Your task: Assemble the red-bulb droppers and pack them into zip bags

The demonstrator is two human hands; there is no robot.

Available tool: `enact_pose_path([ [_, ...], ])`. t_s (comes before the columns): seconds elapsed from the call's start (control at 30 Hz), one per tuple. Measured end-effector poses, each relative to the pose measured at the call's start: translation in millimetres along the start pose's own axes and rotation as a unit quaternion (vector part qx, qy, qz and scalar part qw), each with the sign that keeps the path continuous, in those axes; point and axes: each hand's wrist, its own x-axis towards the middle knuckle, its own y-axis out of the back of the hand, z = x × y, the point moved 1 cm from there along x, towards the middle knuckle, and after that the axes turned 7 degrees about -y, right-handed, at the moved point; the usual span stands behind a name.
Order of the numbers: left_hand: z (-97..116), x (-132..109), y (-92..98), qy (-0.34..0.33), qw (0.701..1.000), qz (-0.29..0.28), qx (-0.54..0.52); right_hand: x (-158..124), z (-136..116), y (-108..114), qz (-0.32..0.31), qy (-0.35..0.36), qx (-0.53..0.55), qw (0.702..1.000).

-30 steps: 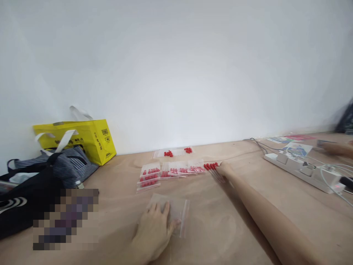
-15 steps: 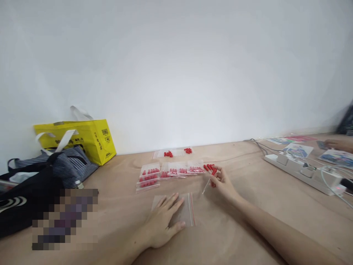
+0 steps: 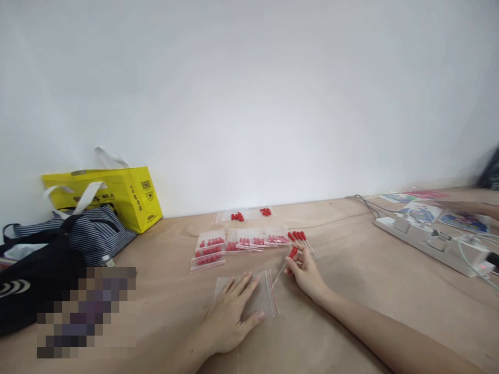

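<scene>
My left hand [image 3: 234, 314] lies flat, fingers spread, on a clear zip bag [image 3: 264, 298] with a red seal line along its right side. My right hand [image 3: 306, 274] pinches a dropper [image 3: 293, 253] by its red bulb. The dropper's thin clear tube slants down to the left, its tip at the sealed end of the bag. Just beyond the right hand, several loose droppers [image 3: 301, 237] with red bulbs lie side by side. Further left are small zip bags [image 3: 210, 253] of red-bulbed droppers, partly overlapping in rows, with more bags [image 3: 255, 241] beside them.
More red-bulbed droppers [image 3: 237, 216] lie by the wall. At left stand a yellow bag [image 3: 146, 208], a striped bag [image 3: 97, 234] and a black bag [image 3: 42, 280]. A white power strip [image 3: 432, 246] with cables is at right, near printed cards [image 3: 463, 221] and another person's blurred hand [image 3: 468, 208].
My right hand has moved slightly down and left from the loose droppers, bringing one dropper's tip to the bag's edge. My left hand stays flat. The other person's hand has shifted.
</scene>
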Motion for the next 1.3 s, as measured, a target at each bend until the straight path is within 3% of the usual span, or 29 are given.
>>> enact_pose_path([
  [0.2,-4,1,-4.0,0.0,1.0,0.016,-0.025,-12,3,-10,-0.058,-0.035,0.001,0.998],
  [0.37,-9,1,-8.7,0.001,0.997,0.055,-0.044,-18,-3,-12,-0.148,0.003,-0.074,0.986],
  [0.5,-7,2,-6.8,-0.014,0.998,0.058,-0.037,-15,-8,-6,-0.163,0.034,-0.155,0.974],
  [0.7,-2,7,-6.7,-0.036,0.996,0.083,-0.016,-16,-11,-14,-0.252,0.072,-0.165,0.951],
  [0.8,-5,8,-5.8,-0.043,0.994,0.103,0.0,-17,-10,-18,-0.296,0.022,-0.148,0.943],
  [0.9,-10,5,0.4,-0.05,0.992,0.112,0.009,-11,-11,-10,-0.295,-0.026,-0.138,0.945],
  [1.1,-17,-2,8.3,-0.031,0.997,0.055,-0.039,6,-12,14,-0.263,-0.056,-0.105,0.957],
  [1.2,-15,0,6.6,-0.029,0.997,0.057,-0.042,7,-10,15,-0.242,-0.054,-0.103,0.963],
  [1.3,-13,1,5.4,-0.025,0.997,0.061,-0.039,3,-12,13,-0.278,-0.031,-0.125,0.952],
])
